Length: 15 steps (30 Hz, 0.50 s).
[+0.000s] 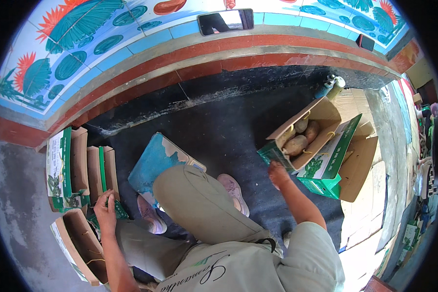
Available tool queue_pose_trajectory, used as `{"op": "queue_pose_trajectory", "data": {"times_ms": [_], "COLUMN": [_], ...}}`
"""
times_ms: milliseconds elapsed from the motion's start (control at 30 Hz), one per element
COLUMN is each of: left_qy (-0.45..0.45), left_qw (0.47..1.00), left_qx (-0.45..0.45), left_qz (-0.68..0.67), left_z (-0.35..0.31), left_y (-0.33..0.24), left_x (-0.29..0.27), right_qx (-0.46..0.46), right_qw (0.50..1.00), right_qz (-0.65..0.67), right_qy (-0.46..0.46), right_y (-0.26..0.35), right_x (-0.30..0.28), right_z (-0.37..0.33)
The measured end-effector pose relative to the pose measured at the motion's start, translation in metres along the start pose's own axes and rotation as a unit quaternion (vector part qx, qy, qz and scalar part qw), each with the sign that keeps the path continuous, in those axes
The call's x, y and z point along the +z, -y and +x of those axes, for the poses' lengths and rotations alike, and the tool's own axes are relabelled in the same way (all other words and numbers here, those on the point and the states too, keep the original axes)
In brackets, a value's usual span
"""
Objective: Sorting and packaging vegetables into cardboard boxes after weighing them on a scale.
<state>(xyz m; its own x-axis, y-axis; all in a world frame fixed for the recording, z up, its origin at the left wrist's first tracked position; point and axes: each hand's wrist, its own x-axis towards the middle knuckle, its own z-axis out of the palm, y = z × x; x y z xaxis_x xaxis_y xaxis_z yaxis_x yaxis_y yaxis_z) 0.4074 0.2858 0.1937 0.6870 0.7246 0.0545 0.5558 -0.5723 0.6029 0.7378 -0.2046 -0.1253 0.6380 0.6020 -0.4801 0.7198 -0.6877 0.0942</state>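
Observation:
My right hand (279, 175) is at the near corner of an open carton (289, 121), its fingers closed against the green end. Inside lie several brown, potato-like roots (296, 145), with yellow cord handles at the sides. On the left, my left hand (105, 208) is closed, fingers curled, at the near end of a narrow open carton (109, 163) with a green strip. Its grip is partly hidden by the hand itself. A green-and-white carton (59, 163) stands beside it, and another open brown carton (78, 238) lies close to my left forearm.
Another open green carton (338, 160) stands right of the filled one. A worn blue board (155, 158) lies by my knee. Bottles (337, 83) stand near the wall. On the ledge rest a phone-like device (226, 22) and a small dark object (365, 43). Flattened cardboard (362, 228) covers the right floor.

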Motion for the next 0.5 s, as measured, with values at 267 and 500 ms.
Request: {"op": "queue_pose_trajectory", "data": {"times_ms": [267,500], "left_qy": [-0.030,-0.108], "left_qw": [0.998,0.989], "left_qx": [0.016,0.071], "left_qz": [0.046,0.068], "left_z": [-0.014,-0.029], "left_y": [-0.011,0.009], "left_x": [-0.020,-0.031], "right_qx": [-0.143,-0.173], "right_qw": [0.970,0.963], "right_qz": [-0.103,-0.157], "right_qy": [-0.165,-0.135], "right_y": [-0.002,-0.016], "right_x": [-0.044,-0.021], "right_z": [0.031,0.008]}}
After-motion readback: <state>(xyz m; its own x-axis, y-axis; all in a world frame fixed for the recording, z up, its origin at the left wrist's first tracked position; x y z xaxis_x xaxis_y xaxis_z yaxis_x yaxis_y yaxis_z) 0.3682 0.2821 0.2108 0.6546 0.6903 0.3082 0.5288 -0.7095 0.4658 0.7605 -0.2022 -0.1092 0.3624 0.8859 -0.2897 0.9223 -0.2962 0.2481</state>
